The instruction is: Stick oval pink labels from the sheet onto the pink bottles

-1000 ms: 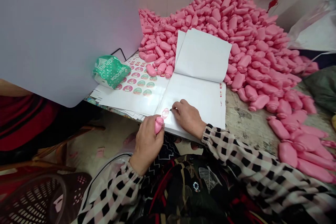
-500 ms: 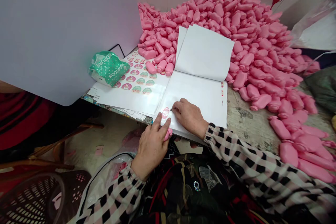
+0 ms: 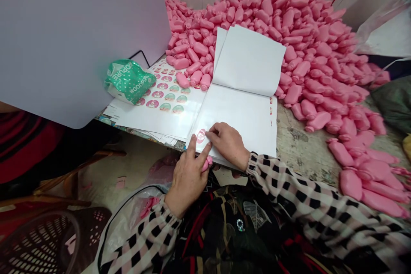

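A small pink plastic bottle (image 3: 207, 163) sits in my left hand (image 3: 189, 175), mostly hidden beneath the fingers. The index and middle fingers of that hand stretch over the near edge of a white sticker sheet (image 3: 237, 115). Just beyond them, at the sheet's lower left corner, is an oval pink-and-white sticker (image 3: 201, 136). Thumb and forefinger of my right hand (image 3: 229, 143) are pinched together at the sticker's right edge. Whether that edge is lifted is too small to tell.
Behind the sheets rises a large heap of pink bottles (image 3: 289, 43), spilling down the table's right side. To the left lie printed sticker sheets (image 3: 150, 120) under a green tissue pack (image 3: 130, 81). A grey panel (image 3: 80, 43) stands at left, above a brown basket (image 3: 41, 239) on the floor.
My right fingertips have come slightly closer to the sticker, which now looks a little turned and more strongly pink. My left hand has barely moved. The view has shifted slightly.
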